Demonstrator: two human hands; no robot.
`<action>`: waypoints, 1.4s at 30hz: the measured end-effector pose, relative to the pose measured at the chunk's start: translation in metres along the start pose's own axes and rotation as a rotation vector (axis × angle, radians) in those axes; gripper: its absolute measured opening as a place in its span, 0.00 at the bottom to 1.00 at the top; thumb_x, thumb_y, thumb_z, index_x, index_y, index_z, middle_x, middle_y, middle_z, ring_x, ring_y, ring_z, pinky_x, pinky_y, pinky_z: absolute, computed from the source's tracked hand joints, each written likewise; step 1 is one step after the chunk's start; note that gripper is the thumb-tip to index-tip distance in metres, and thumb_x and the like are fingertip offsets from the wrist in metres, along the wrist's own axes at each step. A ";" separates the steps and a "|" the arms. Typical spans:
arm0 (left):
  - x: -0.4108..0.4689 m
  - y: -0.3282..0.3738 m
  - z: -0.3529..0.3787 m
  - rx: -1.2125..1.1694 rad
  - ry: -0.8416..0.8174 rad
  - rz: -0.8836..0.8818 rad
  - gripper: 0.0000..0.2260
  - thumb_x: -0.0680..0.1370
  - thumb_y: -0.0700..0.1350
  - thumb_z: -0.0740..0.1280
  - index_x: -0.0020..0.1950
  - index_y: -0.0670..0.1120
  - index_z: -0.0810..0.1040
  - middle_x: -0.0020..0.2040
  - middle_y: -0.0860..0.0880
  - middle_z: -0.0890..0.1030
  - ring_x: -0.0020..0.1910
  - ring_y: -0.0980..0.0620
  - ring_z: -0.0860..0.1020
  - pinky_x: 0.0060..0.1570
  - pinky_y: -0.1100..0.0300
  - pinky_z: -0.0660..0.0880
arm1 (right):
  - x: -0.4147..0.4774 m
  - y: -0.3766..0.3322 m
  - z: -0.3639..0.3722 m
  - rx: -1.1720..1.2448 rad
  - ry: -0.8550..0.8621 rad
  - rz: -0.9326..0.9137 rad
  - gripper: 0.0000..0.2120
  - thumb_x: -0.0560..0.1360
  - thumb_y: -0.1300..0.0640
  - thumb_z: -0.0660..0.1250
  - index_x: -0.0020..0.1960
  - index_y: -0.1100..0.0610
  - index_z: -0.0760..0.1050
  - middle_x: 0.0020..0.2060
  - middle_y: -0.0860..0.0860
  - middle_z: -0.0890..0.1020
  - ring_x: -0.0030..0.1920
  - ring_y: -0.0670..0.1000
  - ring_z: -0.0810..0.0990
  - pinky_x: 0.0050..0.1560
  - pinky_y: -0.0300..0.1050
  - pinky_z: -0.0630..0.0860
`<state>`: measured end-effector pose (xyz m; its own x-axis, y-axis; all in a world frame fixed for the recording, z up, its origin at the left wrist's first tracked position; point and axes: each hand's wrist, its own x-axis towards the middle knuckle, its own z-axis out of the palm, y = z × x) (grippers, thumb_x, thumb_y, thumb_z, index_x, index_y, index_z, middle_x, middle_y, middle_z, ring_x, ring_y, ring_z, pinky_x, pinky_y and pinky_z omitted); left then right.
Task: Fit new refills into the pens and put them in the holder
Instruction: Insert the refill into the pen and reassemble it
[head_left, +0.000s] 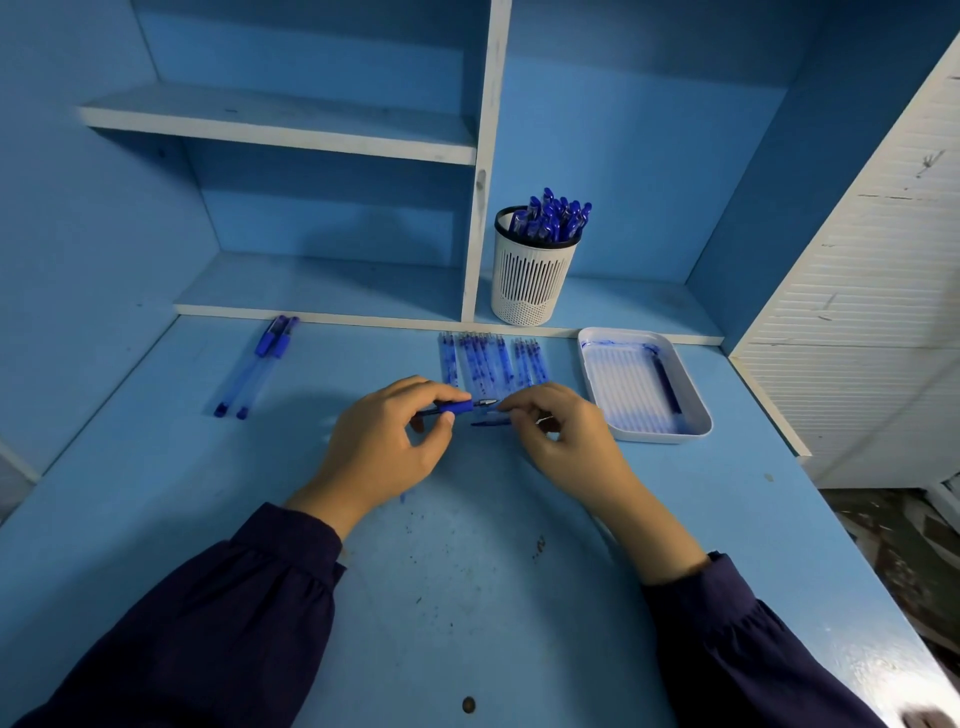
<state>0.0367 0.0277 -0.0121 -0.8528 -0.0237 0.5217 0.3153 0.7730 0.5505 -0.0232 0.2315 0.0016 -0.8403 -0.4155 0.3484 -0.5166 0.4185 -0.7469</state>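
Observation:
My left hand (387, 444) pinches a blue pen (460, 407) by its grip section, tip pointing right. My right hand (558, 439) meets that tip with its fingertips and holds a small blue part (491, 422), probably the cap, just below it. Behind the hands a row of several ink-stained refills (480, 361) lies on the blue desk (467, 571). Two capped blue pens (260, 366) lie at the left. A white slotted holder (532, 275) with several blue pens stands on the low shelf at the back.
A white tray (698, 410) smeared with blue ink, with one dark refill inside, sits to the right of my right hand. Blue shelving with a white divider (480, 171) rises behind the desk. A white slatted panel (857, 312) borders the right side.

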 end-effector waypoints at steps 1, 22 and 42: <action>0.000 0.000 0.000 0.001 -0.004 0.001 0.10 0.77 0.48 0.66 0.55 0.57 0.82 0.47 0.62 0.80 0.41 0.56 0.78 0.38 0.69 0.73 | 0.001 0.000 -0.001 0.018 0.016 0.020 0.09 0.76 0.65 0.65 0.47 0.54 0.82 0.42 0.50 0.80 0.39 0.45 0.76 0.41 0.32 0.71; 0.000 -0.002 -0.002 -0.102 -0.055 0.084 0.09 0.77 0.43 0.68 0.55 0.51 0.84 0.46 0.60 0.80 0.44 0.56 0.80 0.46 0.60 0.78 | -0.003 -0.003 0.003 0.168 -0.023 0.053 0.06 0.76 0.63 0.69 0.49 0.55 0.83 0.36 0.46 0.78 0.35 0.46 0.74 0.40 0.35 0.70; 0.001 -0.004 0.001 -0.189 -0.093 0.009 0.12 0.76 0.35 0.73 0.56 0.49 0.85 0.49 0.62 0.83 0.49 0.62 0.81 0.51 0.69 0.77 | -0.002 0.000 0.000 0.132 -0.007 -0.007 0.05 0.74 0.62 0.71 0.48 0.56 0.85 0.36 0.44 0.81 0.37 0.44 0.79 0.41 0.35 0.74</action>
<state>0.0344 0.0249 -0.0145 -0.8817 0.0478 0.4694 0.3880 0.6397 0.6635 -0.0215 0.2326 0.0006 -0.8351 -0.4239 0.3505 -0.4962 0.3056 -0.8126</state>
